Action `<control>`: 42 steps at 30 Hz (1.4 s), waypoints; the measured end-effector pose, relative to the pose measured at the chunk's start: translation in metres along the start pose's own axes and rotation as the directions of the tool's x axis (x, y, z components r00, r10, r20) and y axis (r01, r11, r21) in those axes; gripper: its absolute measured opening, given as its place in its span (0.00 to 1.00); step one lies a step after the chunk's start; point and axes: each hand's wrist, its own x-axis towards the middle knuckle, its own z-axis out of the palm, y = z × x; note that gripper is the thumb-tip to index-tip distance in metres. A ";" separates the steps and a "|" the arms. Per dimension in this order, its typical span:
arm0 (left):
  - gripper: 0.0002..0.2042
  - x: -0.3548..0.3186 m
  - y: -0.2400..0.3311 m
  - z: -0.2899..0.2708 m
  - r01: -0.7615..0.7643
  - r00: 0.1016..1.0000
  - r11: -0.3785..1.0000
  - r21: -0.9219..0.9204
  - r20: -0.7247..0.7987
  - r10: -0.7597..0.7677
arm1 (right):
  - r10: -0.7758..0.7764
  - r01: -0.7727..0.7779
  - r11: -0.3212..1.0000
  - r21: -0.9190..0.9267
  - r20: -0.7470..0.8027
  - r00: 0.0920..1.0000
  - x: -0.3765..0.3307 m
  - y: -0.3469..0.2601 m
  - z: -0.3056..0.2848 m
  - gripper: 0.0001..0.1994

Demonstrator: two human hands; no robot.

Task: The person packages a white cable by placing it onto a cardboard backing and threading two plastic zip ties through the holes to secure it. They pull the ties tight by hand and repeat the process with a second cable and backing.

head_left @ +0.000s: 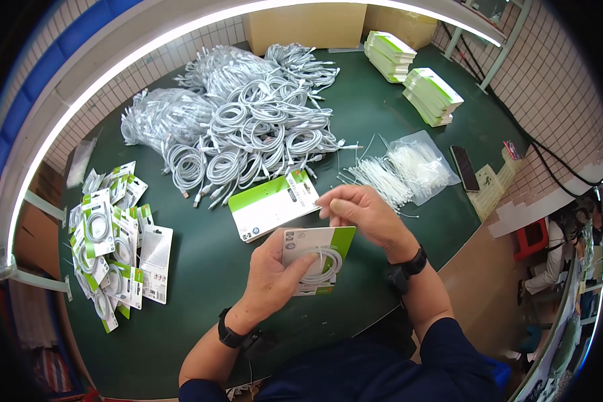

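Observation:
My left hand [266, 283] grips a white and green packaging card [308, 238], thumb across its front. A coiled white cable [333, 262] lies against that card, partly under the thumb. Just above the card's upper right side is my right hand [368, 213], its thumb and fingertips pinched together; whatever is between them is too small to make out. Beyond both hands, a flat stack of similar cards [268, 216] rests on the dark green table [228, 348]. White cable ties [382, 179] lie in a loose pile beyond my right hand, some in a clear bag.
A large heap of coiled grey-white cables [248, 127] covers the far middle. Finished-looking carded cables [100, 228] are piled at left. Two card stacks [432, 94] stand far right, near a phone [464, 169] and a paper sheet [490, 194]. A cardboard box [305, 28] stands behind.

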 end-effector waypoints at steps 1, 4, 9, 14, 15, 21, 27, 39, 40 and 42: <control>0.13 0.000 0.001 0.001 -0.010 1.000 1.000 -0.001 0.012 0.010 | 0.052 -0.065 0.995 0.077 0.157 0.986 0.000 0.008 0.001 0.08; 0.12 0.002 0.002 0.006 -0.007 1.000 0.997 0.072 0.024 0.005 | 0.077 -0.140 0.979 0.151 0.360 0.930 0.003 0.025 -0.004 0.09; 0.12 0.013 0.005 0.014 -0.054 0.996 0.992 0.116 0.078 0.045 | 0.079 -0.199 0.958 0.204 0.480 0.874 0.005 0.022 -0.014 0.07; 0.11 0.015 0.008 0.029 -0.008 0.999 1.000 0.024 0.051 0.007 | 0.066 -0.186 0.959 0.214 0.469 0.881 0.005 0.027 -0.026 0.09; 0.11 0.014 0.010 0.029 0.007 1.000 1.000 0.022 0.027 -0.008 | 0.051 -0.186 0.957 0.222 0.502 0.864 0.006 0.028 -0.025 0.09; 0.12 0.014 0.004 0.036 -0.015 1.000 1.000 -0.014 0.009 0.016 | 0.008 -0.196 0.941 0.276 0.560 0.829 0.005 0.024 -0.031 0.07; 0.13 0.018 0.008 0.037 -0.015 1.000 0.998 -0.063 -0.002 0.015 | 0.026 -0.144 0.968 0.208 0.484 0.875 0.006 0.022 -0.025 0.06; 0.08 0.018 0.022 0.045 -0.088 0.992 0.993 0.072 -0.086 0.094 | -0.151 0.179 0.970 -0.167 0.168 0.974 0.004 0.007 -0.013 0.06; 0.08 0.017 0.019 0.043 -0.093 0.991 0.993 0.072 -0.085 0.099 | -0.145 0.168 0.975 -0.144 0.162 0.976 0.003 0.006 -0.011 0.06; 0.08 0.016 0.008 0.037 -0.087 0.987 0.995 0.056 -0.129 0.094 | -0.138 0.147 0.988 -0.045 0.160 0.977 0.003 0.008 -0.012 0.06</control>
